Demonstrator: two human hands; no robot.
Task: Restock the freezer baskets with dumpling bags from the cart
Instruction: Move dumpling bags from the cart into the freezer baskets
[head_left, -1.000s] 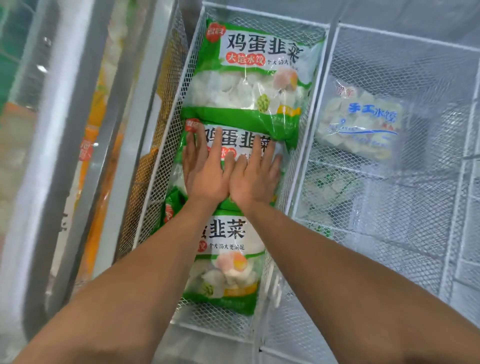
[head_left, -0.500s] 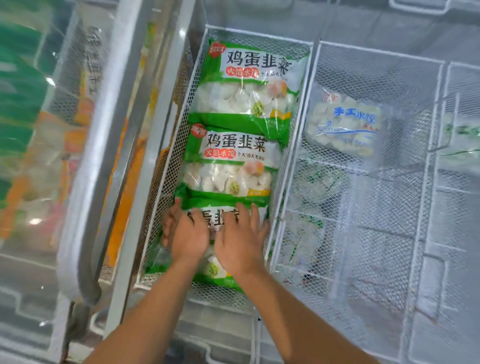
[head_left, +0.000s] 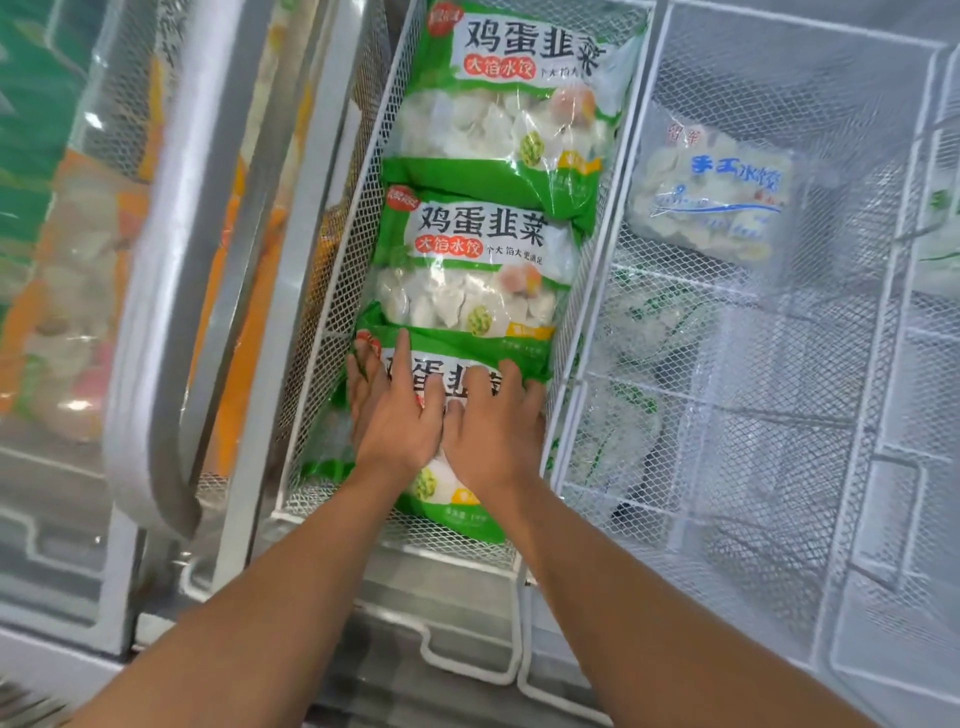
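Note:
Three green-and-white dumpling bags lie in a row in the narrow white wire basket (head_left: 332, 291): the far bag (head_left: 509, 104), the middle bag (head_left: 472, 270) and the near bag (head_left: 447, 499). My left hand (head_left: 395, 410) and my right hand (head_left: 493, 426) lie side by side, palms down with straight fingers, pressing on the near bag. The hands hide most of that bag's label.
To the right a wider wire basket (head_left: 878, 364) holds one clear bag with blue lettering (head_left: 717, 192) at its far end, with more bags dimly seen beneath the mesh. The slid-open glass lid and its grey handle (head_left: 156, 332) lie on the left, over orange packages.
Both hands slid back from the middle bag onto the near bag and now press flat on it. The camera has moved closer to the basket.

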